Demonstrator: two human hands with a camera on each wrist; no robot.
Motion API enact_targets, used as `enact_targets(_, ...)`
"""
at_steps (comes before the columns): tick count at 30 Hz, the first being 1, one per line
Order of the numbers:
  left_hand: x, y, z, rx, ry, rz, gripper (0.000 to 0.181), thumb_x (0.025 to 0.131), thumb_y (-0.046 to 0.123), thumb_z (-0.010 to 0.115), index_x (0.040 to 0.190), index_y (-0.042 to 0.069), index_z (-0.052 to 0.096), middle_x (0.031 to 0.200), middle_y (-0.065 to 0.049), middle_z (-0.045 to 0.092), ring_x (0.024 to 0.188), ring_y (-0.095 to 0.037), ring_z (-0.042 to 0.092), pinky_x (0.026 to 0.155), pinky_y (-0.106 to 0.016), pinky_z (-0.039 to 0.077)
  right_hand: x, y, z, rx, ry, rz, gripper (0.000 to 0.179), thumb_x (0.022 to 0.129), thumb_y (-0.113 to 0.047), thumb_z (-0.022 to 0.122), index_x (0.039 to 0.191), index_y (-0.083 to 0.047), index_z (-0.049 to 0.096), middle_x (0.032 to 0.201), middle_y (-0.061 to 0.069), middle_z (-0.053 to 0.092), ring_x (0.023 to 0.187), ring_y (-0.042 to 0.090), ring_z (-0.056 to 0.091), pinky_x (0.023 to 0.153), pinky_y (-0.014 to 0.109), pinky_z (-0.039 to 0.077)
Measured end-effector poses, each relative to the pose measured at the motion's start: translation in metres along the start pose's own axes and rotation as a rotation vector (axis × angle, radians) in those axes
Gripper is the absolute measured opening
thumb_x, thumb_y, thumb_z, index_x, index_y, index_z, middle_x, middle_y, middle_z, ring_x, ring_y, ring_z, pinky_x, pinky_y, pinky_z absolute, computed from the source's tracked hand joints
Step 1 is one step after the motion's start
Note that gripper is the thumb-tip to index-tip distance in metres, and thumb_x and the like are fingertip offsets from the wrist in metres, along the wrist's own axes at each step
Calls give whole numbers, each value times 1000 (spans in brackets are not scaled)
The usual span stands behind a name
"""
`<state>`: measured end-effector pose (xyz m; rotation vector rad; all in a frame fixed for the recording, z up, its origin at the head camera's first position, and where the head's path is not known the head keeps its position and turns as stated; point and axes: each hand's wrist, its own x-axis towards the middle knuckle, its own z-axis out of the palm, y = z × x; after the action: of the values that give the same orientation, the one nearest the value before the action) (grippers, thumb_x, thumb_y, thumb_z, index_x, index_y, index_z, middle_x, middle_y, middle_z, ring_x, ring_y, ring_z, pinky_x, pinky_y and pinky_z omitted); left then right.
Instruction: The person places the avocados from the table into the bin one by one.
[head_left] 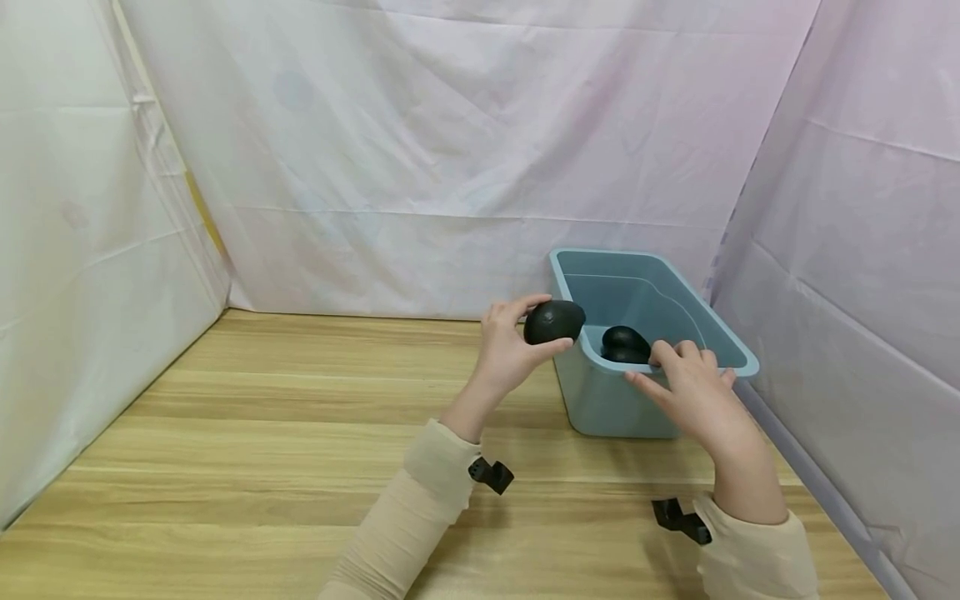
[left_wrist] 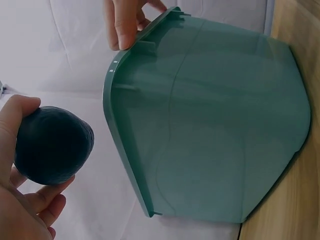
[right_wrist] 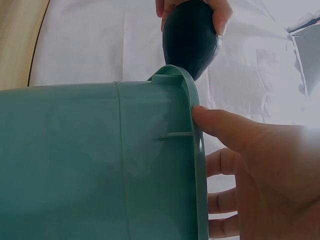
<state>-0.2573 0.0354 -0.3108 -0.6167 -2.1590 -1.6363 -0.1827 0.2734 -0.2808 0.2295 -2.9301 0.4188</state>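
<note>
My left hand (head_left: 504, 348) pinches a dark, oval avocado (head_left: 553, 322) between thumb and fingers, just left of the blue-green plastic bin (head_left: 618, 408). In the left wrist view the avocado (left_wrist: 54, 145) shows a bumpy skin and is held level with the bin's upper edge. My right hand (head_left: 697, 398) grips the bin's near rim, its thumb (right_wrist: 222, 125) on the outer side and the other fingers reaching over into the bin. Inside, near that rim, lie two more dark avocados (head_left: 626, 340), one overlapping the other and partly hidden by the rim.
The bin stands upright at the right of a wood-grain table (head_left: 285, 450). White cloth (head_left: 420, 150) hangs behind the table and along both sides, close to the bin on its right. Small black wrist mounts (head_left: 491, 475) sit on both sleeves.
</note>
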Motion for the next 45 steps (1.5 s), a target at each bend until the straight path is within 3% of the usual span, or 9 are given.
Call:
enact_targets(10, -2, 4, 10, 21, -18, 77, 58, 73, 31, 85, 126, 20, 63, 116, 7, 60, 109, -14, 40, 87, -43, 37, 1, -1, 0, -12, 3, -2, 44, 94, -48, 56, 101, -5, 50, 97, 19, 44, 93, 46, 37, 79, 75, 19)
enact_targets(22, 3, 7, 18, 29, -59, 64, 60, 74, 33, 84, 128, 20, 62, 119, 5, 59, 112, -16, 38, 85, -41, 40, 0, 0, -1, -16, -10, 7, 47, 94, -50, 55, 103, -4, 50, 100, 21, 44, 97, 50, 37, 81, 79, 16)
enact_targets(30, 10, 11, 25, 44, -68, 92, 61, 75, 33, 84, 129, 18, 62, 119, 4, 59, 110, -15, 40, 88, -40, 36, 0, -1, 0, -17, -11, 7, 50, 94, -51, 54, 105, -3, 50, 105, 25, 43, 102, 53, 35, 82, 80, 14)
enact_targets(45, 21, 9, 44, 25, -86, 56, 59, 76, 38, 81, 129, 24, 61, 116, 8, 56, 109, -13, 39, 87, -39, 36, -1, 2, 1, -11, -8, 5, 50, 94, -51, 55, 106, -2, 51, 106, 26, 44, 102, 53, 35, 82, 81, 13)
